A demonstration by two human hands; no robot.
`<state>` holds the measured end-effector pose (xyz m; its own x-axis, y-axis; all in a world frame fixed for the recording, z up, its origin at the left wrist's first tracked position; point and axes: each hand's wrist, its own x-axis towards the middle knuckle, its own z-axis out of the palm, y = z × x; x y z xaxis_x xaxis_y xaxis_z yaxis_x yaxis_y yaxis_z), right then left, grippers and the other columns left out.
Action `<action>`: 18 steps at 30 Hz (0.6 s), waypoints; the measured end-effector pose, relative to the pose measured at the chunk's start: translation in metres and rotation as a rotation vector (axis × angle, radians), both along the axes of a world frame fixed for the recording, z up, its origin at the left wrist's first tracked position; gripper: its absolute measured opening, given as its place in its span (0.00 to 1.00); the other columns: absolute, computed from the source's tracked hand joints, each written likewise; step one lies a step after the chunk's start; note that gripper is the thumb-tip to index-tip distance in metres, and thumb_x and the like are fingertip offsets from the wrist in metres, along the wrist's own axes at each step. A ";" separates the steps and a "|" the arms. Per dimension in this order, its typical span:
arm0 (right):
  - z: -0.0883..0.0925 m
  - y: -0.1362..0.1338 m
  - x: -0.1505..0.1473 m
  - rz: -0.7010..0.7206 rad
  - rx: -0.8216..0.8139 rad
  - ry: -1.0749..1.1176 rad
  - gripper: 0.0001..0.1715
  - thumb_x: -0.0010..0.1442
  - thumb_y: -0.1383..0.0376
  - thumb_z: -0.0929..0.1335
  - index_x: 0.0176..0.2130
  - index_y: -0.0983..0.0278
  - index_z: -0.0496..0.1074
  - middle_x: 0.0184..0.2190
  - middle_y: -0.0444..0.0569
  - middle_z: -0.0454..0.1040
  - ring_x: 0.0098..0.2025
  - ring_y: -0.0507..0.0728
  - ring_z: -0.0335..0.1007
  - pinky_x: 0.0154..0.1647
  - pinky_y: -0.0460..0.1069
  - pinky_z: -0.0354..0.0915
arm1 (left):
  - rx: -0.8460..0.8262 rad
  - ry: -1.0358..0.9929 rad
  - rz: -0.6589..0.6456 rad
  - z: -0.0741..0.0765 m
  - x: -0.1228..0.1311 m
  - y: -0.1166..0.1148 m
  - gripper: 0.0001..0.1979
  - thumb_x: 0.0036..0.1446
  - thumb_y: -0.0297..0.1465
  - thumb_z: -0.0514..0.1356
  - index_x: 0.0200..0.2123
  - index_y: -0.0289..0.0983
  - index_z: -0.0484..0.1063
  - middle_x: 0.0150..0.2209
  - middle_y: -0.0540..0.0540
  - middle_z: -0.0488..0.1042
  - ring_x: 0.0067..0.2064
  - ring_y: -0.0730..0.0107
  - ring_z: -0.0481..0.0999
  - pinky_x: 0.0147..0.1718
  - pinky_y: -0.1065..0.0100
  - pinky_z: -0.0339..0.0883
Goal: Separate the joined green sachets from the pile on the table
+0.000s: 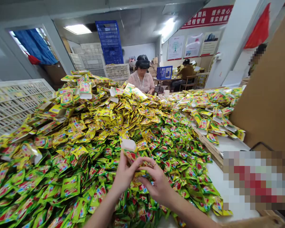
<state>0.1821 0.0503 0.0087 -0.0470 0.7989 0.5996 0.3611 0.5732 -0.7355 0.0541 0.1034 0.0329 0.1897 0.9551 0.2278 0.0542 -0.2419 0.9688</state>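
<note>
My left hand (pixel 123 174) is closed around a small printed carton (pixel 130 153), whose white flap stands up at the top. Beside it, my right hand (pixel 158 180) pinches a small yellow sachet (pixel 136 177) close to the carton's lower end; fingers hide part of both. Beneath my hands spreads a large heap of green sachets (pixel 71 185). Behind these rises a mound of yellow sachets (pixel 104 117), and flattish yellow cartons with white flaps (pixel 85 88) lie on top at the left.
A white plastic crate (pixel 21 101) stands at the left. More cartons (pixel 204 122) lie beyond a wooden strip (pixel 210 147) on the right, near a brown cardboard panel (pixel 266 104). Another person (pixel 141 79) sits across the heap. Blue crates (pixel 109 41) are stacked behind.
</note>
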 end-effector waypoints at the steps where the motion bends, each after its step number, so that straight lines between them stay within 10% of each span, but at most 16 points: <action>1: 0.002 -0.001 0.001 0.014 -0.027 -0.008 0.12 0.56 0.68 0.67 0.42 0.60 0.76 0.49 0.56 0.70 0.50 0.60 0.69 0.50 0.53 0.68 | 0.048 0.045 0.079 0.000 -0.005 0.001 0.22 0.50 0.43 0.60 0.45 0.39 0.58 0.37 0.47 0.73 0.38 0.65 0.76 0.39 0.65 0.69; 5: 0.011 -0.002 0.013 -0.009 -0.158 0.182 0.10 0.57 0.62 0.68 0.39 0.60 0.77 0.36 0.51 0.75 0.37 0.57 0.73 0.39 0.50 0.71 | 0.218 0.529 0.310 -0.003 -0.027 0.005 0.26 0.46 0.40 0.63 0.47 0.41 0.57 0.33 0.48 0.74 0.33 0.60 0.76 0.31 0.64 0.68; 10: 0.016 0.003 0.023 -0.205 -0.241 0.454 0.16 0.54 0.54 0.69 0.37 0.62 0.76 0.29 0.49 0.78 0.30 0.57 0.74 0.31 0.49 0.71 | 0.373 0.909 0.092 -0.014 -0.030 -0.001 0.26 0.44 0.34 0.62 0.48 0.42 0.62 0.40 0.45 0.76 0.39 0.57 0.77 0.36 0.63 0.69; 14: 0.013 0.006 0.022 -0.377 -0.061 0.175 0.09 0.53 0.60 0.70 0.36 0.61 0.77 0.31 0.49 0.78 0.34 0.58 0.73 0.38 0.52 0.70 | 0.510 0.922 0.043 -0.017 -0.025 -0.008 0.28 0.42 0.30 0.60 0.50 0.41 0.62 0.44 0.44 0.76 0.43 0.57 0.76 0.40 0.64 0.68; 18: 0.013 0.008 0.023 -0.161 -0.123 -0.013 0.09 0.53 0.63 0.70 0.36 0.60 0.78 0.30 0.49 0.78 0.32 0.57 0.73 0.36 0.51 0.69 | 0.505 1.043 0.076 -0.018 -0.022 -0.012 0.26 0.43 0.30 0.59 0.50 0.40 0.64 0.40 0.43 0.76 0.39 0.56 0.75 0.37 0.61 0.68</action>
